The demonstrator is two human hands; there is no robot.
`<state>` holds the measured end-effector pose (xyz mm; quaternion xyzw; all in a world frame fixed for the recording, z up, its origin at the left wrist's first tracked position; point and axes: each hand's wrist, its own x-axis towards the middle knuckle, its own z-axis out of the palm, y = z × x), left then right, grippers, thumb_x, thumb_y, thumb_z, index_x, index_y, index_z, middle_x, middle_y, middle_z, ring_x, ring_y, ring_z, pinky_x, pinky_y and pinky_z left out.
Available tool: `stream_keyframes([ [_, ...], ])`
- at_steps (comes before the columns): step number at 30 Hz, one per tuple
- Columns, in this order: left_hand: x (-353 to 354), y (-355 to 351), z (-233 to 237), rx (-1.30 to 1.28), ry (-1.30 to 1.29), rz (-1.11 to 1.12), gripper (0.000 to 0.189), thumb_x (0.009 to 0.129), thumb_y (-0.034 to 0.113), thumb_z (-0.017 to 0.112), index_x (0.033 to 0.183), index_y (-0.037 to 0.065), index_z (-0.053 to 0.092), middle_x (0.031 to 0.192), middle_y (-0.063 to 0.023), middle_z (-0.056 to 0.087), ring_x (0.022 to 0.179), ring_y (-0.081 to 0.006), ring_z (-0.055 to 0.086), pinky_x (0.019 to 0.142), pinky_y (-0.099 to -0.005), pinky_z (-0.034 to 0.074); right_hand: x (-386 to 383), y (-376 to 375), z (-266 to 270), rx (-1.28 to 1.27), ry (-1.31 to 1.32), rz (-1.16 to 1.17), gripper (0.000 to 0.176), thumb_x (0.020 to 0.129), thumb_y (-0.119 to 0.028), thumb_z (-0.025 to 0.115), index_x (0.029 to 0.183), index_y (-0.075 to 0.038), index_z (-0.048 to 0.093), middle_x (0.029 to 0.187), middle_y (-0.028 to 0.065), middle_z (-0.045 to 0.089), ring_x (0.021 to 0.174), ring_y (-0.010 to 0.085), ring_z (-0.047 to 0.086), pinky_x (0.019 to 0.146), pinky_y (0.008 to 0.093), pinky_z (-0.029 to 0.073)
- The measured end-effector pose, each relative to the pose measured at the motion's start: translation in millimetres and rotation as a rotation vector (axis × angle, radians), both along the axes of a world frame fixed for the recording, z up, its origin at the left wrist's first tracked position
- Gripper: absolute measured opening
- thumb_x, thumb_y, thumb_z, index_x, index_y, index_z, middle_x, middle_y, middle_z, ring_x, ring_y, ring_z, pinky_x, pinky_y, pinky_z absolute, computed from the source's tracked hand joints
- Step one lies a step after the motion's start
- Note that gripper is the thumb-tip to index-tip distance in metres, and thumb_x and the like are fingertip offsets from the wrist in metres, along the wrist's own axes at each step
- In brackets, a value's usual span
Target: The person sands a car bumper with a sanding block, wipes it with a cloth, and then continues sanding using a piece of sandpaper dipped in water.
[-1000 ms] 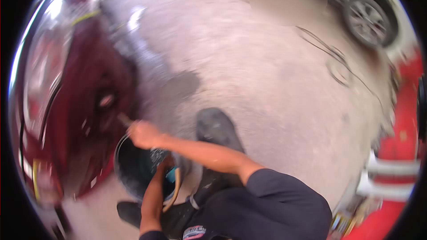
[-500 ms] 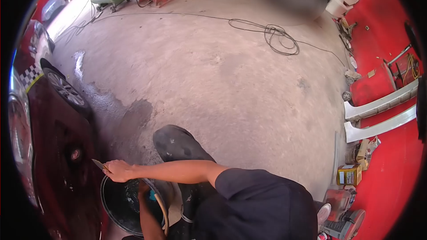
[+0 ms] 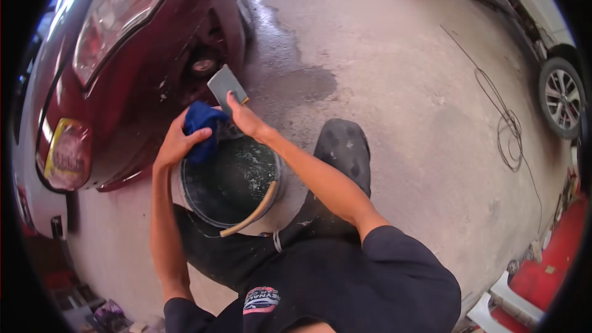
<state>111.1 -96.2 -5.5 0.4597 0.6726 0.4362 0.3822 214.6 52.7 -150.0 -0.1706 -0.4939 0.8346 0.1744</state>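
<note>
My left hand [image 3: 179, 140] grips a bunched blue cloth [image 3: 200, 124] over the far left rim of a black bucket [image 3: 213, 219]. Just right of it, my right hand [image 3: 246, 117] holds a flat grey pad [image 3: 226, 86] with a yellowish edge, its face tilted toward the car. Dark water with pale flecks lies inside the bucket, and a tan handle grip [image 3: 251, 213] rests along its near right rim. Close beyond both hands is the dark red car bumper [image 3: 142, 92], with a round lamp [image 3: 204, 66] in a recess.
A wet patch [image 3: 302, 83] darkens the concrete floor beyond the bucket. My bent knee [image 3: 343, 142] stands right of it. Coiled cable [image 3: 509, 129] lies on the floor at the right, near another car's wheel [image 3: 562, 97]. White panels [image 3: 515, 299] are at the lower right.
The view has swung left toward the car's front. My left hand has come up out of the bucket and now shows the blue cloth. The pad in my right hand now shows its flat face.
</note>
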Motion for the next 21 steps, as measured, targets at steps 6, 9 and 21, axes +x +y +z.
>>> stream_keyframes([
  [6, 2.6, 1.3, -122.3, 0.326, -0.172, 0.877, 0.055, 0.1, 0.036, 0.077, 0.143, 0.009, 0.057, 0.126, -0.0074, 0.067, 0.109, -0.0224, 0.067, 0.097, -0.0389, 0.055, -31.4, -51.9, -3.7, -0.483, 0.147, 0.211, 0.074, 0.112, -0.064, 0.035, 0.158, -0.007, 0.045, 0.15, 0.0153, 0.058, 0.14, 0.0256, 0.055, 0.12, 0.0437, 0.042],
  [9, 6.4, -3.4, -180.2, 0.385, -0.642, 0.934, 0.044, 0.108, 0.043, 0.059, 0.14, 0.012, 0.058, 0.126, -0.0077, 0.065, 0.113, -0.0247, 0.067, 0.104, -0.0426, 0.053, -19.5, -100.2, 8.9, 0.012, -0.056, -0.027, 0.077, 0.113, -0.061, 0.034, 0.161, -0.002, 0.041, 0.159, 0.0242, 0.051, 0.152, 0.0305, 0.044, 0.125, 0.0426, 0.031],
  [21, -34.6, -40.4, 14.7, 0.601, -1.142, 0.828, 0.021, 0.097, 0.013, 0.07, 0.113, 0.0, 0.066, 0.099, -0.014, 0.07, 0.073, -0.0233, 0.071, 0.061, -0.0313, 0.068, 23.6, -11.7, 46.4, 0.396, -0.052, -0.341, 0.057, 0.115, -0.043, 0.042, 0.114, 0.005, 0.073, 0.099, 0.0201, 0.077, 0.09, 0.0344, 0.072, 0.081, 0.0468, 0.053],
])
